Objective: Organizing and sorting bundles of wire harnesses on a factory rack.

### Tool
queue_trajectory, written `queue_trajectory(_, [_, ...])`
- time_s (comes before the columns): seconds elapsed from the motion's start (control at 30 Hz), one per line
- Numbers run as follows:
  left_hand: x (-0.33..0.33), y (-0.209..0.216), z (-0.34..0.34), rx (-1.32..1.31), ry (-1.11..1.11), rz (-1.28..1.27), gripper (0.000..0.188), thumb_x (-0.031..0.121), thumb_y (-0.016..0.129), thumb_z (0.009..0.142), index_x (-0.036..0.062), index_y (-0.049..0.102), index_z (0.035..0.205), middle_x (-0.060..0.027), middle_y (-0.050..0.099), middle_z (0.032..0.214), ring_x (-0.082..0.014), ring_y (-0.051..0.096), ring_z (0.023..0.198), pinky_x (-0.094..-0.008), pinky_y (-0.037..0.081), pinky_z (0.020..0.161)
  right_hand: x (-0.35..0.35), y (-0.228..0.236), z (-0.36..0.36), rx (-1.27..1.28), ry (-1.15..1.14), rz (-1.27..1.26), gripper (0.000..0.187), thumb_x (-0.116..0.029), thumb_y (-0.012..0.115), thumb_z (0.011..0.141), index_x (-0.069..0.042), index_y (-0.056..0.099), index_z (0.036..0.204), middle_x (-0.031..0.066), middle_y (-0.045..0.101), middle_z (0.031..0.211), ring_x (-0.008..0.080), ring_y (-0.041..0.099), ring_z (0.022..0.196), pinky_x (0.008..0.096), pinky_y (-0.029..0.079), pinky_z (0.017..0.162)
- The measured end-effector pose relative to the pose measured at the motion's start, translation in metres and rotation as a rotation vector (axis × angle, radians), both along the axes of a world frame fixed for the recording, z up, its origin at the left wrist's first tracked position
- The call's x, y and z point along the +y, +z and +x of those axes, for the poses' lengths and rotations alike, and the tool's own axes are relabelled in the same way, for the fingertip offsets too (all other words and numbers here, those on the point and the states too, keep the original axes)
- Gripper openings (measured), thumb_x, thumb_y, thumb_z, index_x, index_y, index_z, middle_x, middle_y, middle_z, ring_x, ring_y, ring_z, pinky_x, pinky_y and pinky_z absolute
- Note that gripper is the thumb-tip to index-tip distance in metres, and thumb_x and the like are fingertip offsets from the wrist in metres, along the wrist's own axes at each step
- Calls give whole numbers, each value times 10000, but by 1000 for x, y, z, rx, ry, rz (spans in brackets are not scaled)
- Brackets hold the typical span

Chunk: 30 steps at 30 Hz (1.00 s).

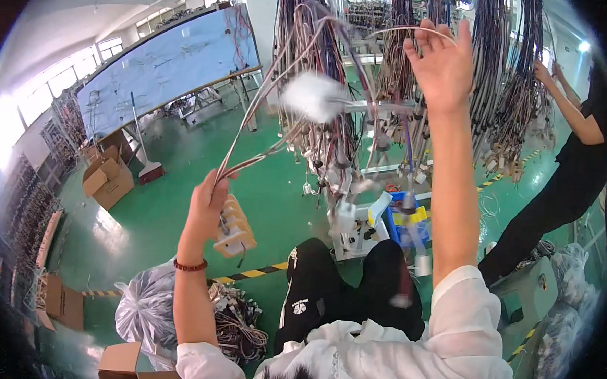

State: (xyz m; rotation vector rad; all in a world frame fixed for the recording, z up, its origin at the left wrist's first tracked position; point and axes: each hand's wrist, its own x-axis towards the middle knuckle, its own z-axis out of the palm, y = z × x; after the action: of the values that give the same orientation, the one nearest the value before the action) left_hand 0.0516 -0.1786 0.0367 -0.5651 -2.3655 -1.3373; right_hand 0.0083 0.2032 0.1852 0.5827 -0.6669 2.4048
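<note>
Cables (248, 162) in our left hand (208, 205) stretch before hanging bundles (484, 82), a bin (405, 232) below, a board (176, 61) to our left, a co-worker (557, 192) right.

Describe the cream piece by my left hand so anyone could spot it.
Over the green floor, find your left hand, above a beaded bracelet. Just right of that hand is the cream piece: chunky and ridged, unlike the slim held wires.

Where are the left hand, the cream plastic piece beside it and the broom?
Left hand (208, 202): head view, middle of the hand.
Cream plastic piece (238, 222): head view, middle of its body.
Broom (151, 172): head view, its sweeping end.
</note>
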Motion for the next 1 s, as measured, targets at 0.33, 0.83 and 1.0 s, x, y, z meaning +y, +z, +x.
queue_trajectory(0.33, [-27, 15, 29, -36, 73, -45, 224, 188, 460, 948, 37, 573, 1069, -5, 370, 611, -86, 353, 554, -257, 334, 512, 33, -72, 57, -49, -142, 1166, 132, -92, 630, 801, -95, 622, 932, 42, 632, 985, 178, 561, 917, 327, 445, 828])
queue_trajectory(0.83, [-3, 53, 81, -70, 16, -82, 387, 260, 480, 945, 48, 479, 1269, 33, 317, 596, -65, 299, 550, -234, 274, 503, -81, -37, -63, 135, -525, 1118, 300, -203, 626, 851, -14, 620, 1083, 61, 651, 992, 105, 602, 798, 265, 478, 709])
queue_trajectory(1.0, [0, 49, 78, -52, -15, -66, 345, 239, 481, 947, 44, 501, 1231, 31, 316, 601, -62, 299, 555, -229, 270, 502, -107, -29, -132, 86, -623, 1254, 405, -353, 668, 780, 11, 653, 957, 122, 670, 828, 264, 645, 803, 369, 485, 721])
